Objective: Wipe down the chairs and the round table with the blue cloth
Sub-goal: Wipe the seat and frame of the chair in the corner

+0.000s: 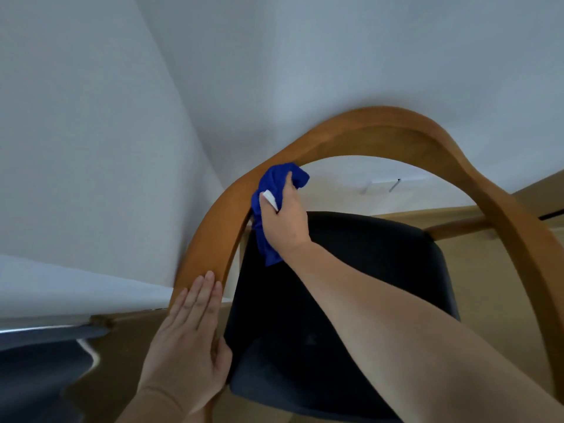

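A wooden chair with a curved brown backrest rail (381, 123) and a black seat (351, 285) fills the view from above. My right hand (285, 219) grips the crumpled blue cloth (274, 184) and holds it against the inner left side of the rail. The cloth has a small white tag. My left hand (189, 337) lies flat with straight fingers on the lower left part of the same rail, thumb on its inner edge. The round table is not in view.
White walls (91, 148) meet in a corner right behind the chair. A light wooden floor (457, 257) shows to the right and below. A dark grey object with a pale edge (45, 361) lies at the lower left.
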Demonstrator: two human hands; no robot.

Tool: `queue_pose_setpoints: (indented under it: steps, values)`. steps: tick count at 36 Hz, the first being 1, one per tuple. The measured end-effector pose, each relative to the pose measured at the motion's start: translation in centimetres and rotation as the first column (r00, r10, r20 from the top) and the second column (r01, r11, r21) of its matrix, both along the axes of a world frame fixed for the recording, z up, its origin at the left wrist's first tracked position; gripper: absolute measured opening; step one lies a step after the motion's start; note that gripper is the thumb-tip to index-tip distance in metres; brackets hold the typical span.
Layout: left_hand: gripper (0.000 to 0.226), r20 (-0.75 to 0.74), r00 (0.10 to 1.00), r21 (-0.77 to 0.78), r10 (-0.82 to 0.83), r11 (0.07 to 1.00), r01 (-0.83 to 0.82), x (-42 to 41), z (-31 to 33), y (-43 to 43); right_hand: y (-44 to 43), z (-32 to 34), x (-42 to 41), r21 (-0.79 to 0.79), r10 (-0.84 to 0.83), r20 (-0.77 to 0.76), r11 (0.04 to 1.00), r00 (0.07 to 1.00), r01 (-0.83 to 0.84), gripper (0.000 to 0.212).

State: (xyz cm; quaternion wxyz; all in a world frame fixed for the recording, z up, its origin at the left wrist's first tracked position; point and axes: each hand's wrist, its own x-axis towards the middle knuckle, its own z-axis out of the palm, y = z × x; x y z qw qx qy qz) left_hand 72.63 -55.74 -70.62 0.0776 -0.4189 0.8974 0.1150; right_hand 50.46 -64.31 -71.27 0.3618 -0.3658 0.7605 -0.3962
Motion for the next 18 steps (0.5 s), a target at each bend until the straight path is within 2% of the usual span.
queue_pose_setpoints:
  steps: [3,6,12,15,18]
  values:
    - [0.075,0.01,1.0,-0.022,0.017,1.0,-0.017,0.0,0.4,0.1,1.4,0.2,-0.5,0.047,0.165,-0.014,0.985,0.986,-0.164,0.069]
    - [0.07,-0.022,0.999,-0.026,0.045,0.999,-0.046,-0.3,0.9,0.4,3.5,0.3,-0.8,0.041,0.293,0.063,0.954,0.954,-0.296,0.057]
    - [0.067,-0.079,0.989,-0.014,0.123,0.992,-0.124,-0.5,2.1,1.6,9.7,5.3,-2.2,0.026,0.294,0.11,0.954,0.95,-0.298,0.051]
    - [0.066,-0.162,0.974,0.02,0.155,0.988,-0.154,-0.9,3.3,2.9,12.2,9.0,-3.7,0.015,0.338,0.049,0.941,0.94,-0.339,0.025]
    - [0.062,-0.26,0.95,0.047,0.174,0.985,-0.168,-1.6,6.1,5.1,14.1,13.3,-4.3,-0.01,0.385,0.004,0.923,0.923,-0.385,0.019]
